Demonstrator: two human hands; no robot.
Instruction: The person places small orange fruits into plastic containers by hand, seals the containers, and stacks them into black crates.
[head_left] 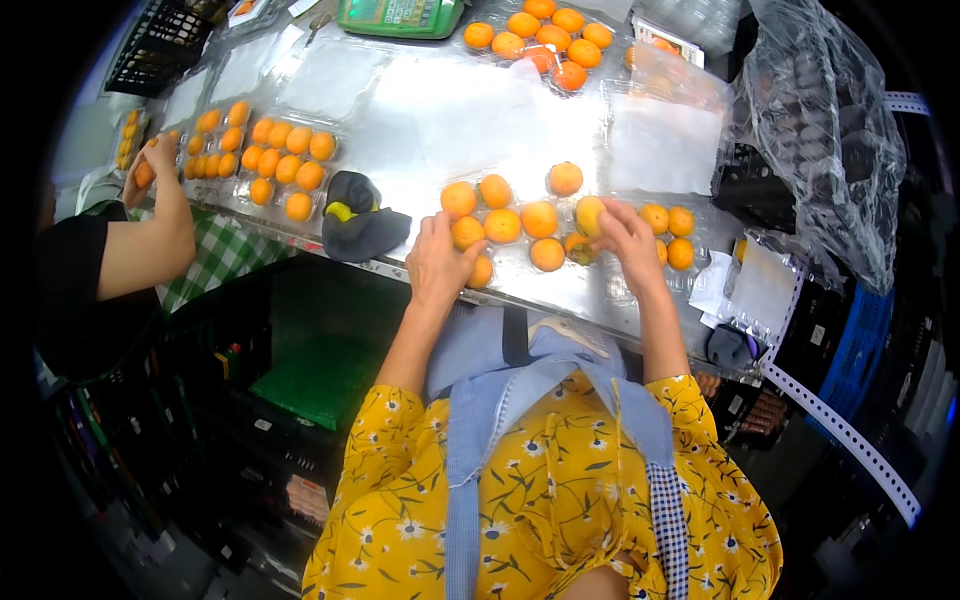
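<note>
Steel gleamed on the table (pixel 430 120), where fruit-sorting seemed in hand. The right hand (pixel 632 240) had its fingers clamped on a fruit (pixel 590 214), just left of a clear tray (pixel 712 238); I couldn't tell whether it was lifted. The left hand's (pixel 436 268) fingers stood apart around another fruit (pixel 466 234), their grip unclear. The next move called, I judged, for a gentle placing; neighbouring fruit (pixel 547 254) crowded the way. Dark gloves (pixel 363 235) lay leftward, and a co-worker's hands (pixel 150 168) worked beyond.
</note>
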